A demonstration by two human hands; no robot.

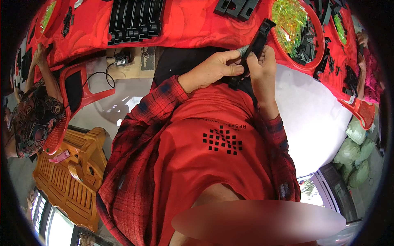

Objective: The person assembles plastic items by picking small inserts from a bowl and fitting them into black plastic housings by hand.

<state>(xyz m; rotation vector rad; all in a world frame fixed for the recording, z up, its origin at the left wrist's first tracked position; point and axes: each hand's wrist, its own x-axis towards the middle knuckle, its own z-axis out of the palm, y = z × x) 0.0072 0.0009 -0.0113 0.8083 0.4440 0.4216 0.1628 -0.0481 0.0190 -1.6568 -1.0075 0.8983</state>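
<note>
Small dark lettering stands on the red shirt in the middle of the frame, upside down and partly lost in folds, just above a block of black squares. Larger dark print runs sideways along the tan cardboard at upper left of centre, too small to make out fully.
</note>
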